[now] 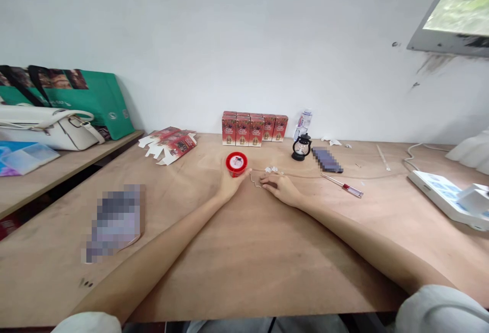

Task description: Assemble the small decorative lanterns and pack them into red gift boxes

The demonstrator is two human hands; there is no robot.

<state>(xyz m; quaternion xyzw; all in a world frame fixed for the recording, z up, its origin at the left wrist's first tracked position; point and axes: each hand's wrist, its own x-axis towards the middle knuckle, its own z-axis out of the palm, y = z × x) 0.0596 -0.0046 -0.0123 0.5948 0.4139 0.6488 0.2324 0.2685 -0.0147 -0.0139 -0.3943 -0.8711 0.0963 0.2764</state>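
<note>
Two things are held mid-frame: the left hand (229, 184) grips a round red container (236, 162), the right hand (283, 188) pinches a bent wire (255, 182). Red boxes (242, 130) stand just above.

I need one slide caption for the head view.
Left hand holding a red case, right hand at a thin wire.

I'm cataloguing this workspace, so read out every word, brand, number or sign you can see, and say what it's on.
Nothing reads with certainty.
Green bag: white lettering, blurred and partly covered.
Red boxes: print too small.
Red round container: markings too small.
White power strip: blue markings, blurred.
</note>
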